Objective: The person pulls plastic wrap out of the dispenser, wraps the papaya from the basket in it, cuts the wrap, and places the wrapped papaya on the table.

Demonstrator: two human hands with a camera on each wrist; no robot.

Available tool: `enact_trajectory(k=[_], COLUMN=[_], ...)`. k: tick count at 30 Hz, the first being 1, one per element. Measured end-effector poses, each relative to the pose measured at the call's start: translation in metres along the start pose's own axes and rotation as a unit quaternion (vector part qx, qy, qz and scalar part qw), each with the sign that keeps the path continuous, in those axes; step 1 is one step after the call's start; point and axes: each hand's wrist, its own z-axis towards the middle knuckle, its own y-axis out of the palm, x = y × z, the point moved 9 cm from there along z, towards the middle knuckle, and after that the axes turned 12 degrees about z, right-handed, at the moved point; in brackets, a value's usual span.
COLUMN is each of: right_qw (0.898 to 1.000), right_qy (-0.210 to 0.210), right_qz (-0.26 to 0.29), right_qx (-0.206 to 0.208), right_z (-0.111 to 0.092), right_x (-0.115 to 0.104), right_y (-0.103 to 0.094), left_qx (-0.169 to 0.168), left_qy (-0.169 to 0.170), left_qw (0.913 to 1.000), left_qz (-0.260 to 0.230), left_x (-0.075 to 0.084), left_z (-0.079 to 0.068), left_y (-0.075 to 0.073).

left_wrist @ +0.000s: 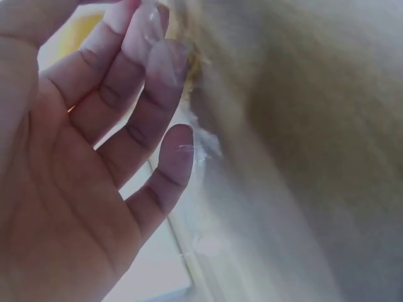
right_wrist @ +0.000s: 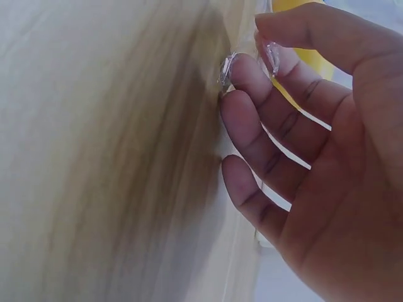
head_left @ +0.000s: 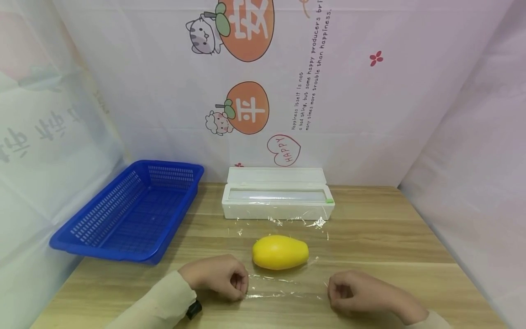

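Note:
Clear plastic wrap [head_left: 283, 294] stretches over the table between my two hands, running back to a white box [head_left: 278, 210] whose lid stands raised. My left hand [head_left: 223, 276] pinches one front corner of the wrap; in the left wrist view the film [left_wrist: 204, 148] clings by its fingertips. The other corner is pinched by my right hand [head_left: 359, 292], and crumpled wrap [right_wrist: 228, 68] shows at those fingertips in the right wrist view. A yellow papaya-shaped fruit [head_left: 280, 252] lies on its side on the film, between the box and my hands, touched by neither.
A blue plastic basket [head_left: 164, 244] with slotted sides stands at the left of the wooden table [head_left: 378, 228]. Behind the box rises a white printed cloth [head_left: 349, 137], and more cloth hangs at both sides. A roll [head_left: 277, 195] sits inside the box.

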Motion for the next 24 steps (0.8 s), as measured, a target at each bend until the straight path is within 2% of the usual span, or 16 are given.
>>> enact_trajectory(k=[8, 16, 20, 24], right_qw=[0.997, 0.988, 0.985, 0.982], right_qy=[-0.023, -0.047, -0.084, -0.094], right_qz=[-0.054, -0.111, -0.111, -0.117], right_qx=[0.043, 0.098, 0.104, 0.112], right_z=[0.000, 0.007, 0.011, 0.013], right_x=[-0.012, -0.035, -0.042, -0.045], right_y=[-0.015, -0.037, -0.044, -0.050], left_qx=[0.033, 0.095, 0.116, 0.138], left_qy=[-0.010, 0.037, 0.028, 0.018], left_qw=[0.9987, 0.9934, 0.9910, 0.9880], left_qz=[0.037, 0.053, 0.061, 0.067], left_x=[0.005, 0.012, 0.008, 0.006], left_z=[-0.001, 0.001, 0.001, -0.001], left_y=[-0.021, -0.048, -0.055, -0.061])
